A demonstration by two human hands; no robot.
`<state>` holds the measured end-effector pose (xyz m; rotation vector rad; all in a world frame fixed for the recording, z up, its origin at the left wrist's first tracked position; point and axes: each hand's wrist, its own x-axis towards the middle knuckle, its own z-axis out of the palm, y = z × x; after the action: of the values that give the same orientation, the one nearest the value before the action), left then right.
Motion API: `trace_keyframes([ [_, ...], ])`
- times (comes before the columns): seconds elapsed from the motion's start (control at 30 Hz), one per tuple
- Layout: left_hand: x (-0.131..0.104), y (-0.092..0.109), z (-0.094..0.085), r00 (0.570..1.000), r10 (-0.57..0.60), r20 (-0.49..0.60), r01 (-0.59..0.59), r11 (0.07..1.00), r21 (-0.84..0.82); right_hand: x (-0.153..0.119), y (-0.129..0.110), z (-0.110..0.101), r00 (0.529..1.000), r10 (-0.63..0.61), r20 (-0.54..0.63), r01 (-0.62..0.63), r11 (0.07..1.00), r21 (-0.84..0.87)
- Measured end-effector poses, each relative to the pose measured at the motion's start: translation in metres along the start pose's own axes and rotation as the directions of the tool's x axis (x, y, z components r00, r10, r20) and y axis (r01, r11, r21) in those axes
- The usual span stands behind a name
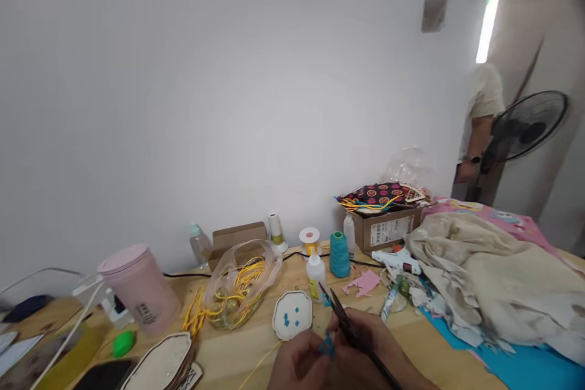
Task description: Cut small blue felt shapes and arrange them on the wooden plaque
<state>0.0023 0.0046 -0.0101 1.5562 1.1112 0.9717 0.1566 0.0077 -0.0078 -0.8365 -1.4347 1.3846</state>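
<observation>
In my right hand is a pair of dark tweezers, pointing up and to the left. A small blue piece is at their tips; whether they grip it I cannot tell. My left hand, at the bottom edge, pinches a blue cut-out piece between its fingertips. Just beyond the left hand lies a white scallop-edged plaque with several small blue bits on it and a yellow cord at its lower edge. Behind my hands stands a glue bottle with a pointed nozzle.
Left are a pink canister, a green cap, stacked plaques and a bag of yellow cord. A teal thread cone, pink scrap, glue gun, carton and beige cloth lie right. A person stands near a fan.
</observation>
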Motion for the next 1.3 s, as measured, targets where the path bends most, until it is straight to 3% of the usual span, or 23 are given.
trace_keyframes([
  [0.1, -0.001, -0.001, 0.005, 0.999, -0.045, -0.015, 0.045, 0.999, -0.025, -0.005, -0.004, -0.003, 1.000, 0.003, -0.015, -0.003, 1.000, 0.024],
  [0.2, -0.002, 0.003, 0.008, 0.999, -0.037, -0.033, 0.037, 0.999, 0.009, -0.009, -0.008, -0.004, 0.999, -0.035, -0.025, 0.032, 0.996, -0.082],
  [0.3, -0.003, 0.009, 0.006, 0.999, -0.024, -0.033, 0.025, 0.999, 0.032, -0.009, -0.008, -0.003, 0.996, -0.021, -0.082, 0.018, 0.999, -0.037],
  [0.5, -0.004, 0.015, 0.013, 0.990, -0.140, -0.013, 0.132, 0.959, -0.252, -0.011, -0.009, 0.001, 0.978, 0.042, -0.205, -0.027, 0.997, 0.075],
  [0.63, -0.006, 0.019, 0.016, 0.988, -0.151, -0.012, 0.141, 0.944, -0.297, -0.012, -0.011, 0.003, 0.978, 0.057, -0.201, -0.041, 0.996, 0.085],
  [0.77, -0.007, 0.025, 0.010, 0.983, -0.174, -0.051, 0.149, 0.934, -0.325, -0.013, -0.009, 0.001, 0.988, 0.053, -0.147, -0.039, 0.995, 0.091],
  [0.9, -0.008, 0.026, 0.003, 0.953, -0.221, -0.210, 0.108, 0.890, -0.443, -0.011, -0.010, -0.002, 1.000, -0.027, 0.009, 0.028, 0.997, -0.072],
  [1.0, -0.007, 0.027, 0.000, 0.931, -0.217, -0.292, 0.058, 0.881, -0.470, -0.011, -0.014, 0.001, 0.994, -0.019, 0.110, 0.036, 0.988, -0.153],
  [1.17, -0.006, 0.033, -0.002, 0.916, -0.188, -0.353, -0.003, 0.880, -0.476, -0.010, -0.018, 0.016, 0.984, 0.046, 0.173, -0.009, 0.977, -0.211],
  [1.3, -0.008, 0.039, -0.003, 0.903, -0.214, -0.371, 0.002, 0.869, -0.496, -0.006, -0.015, 0.025, 0.984, 0.047, 0.175, -0.020, 0.988, -0.151],
])
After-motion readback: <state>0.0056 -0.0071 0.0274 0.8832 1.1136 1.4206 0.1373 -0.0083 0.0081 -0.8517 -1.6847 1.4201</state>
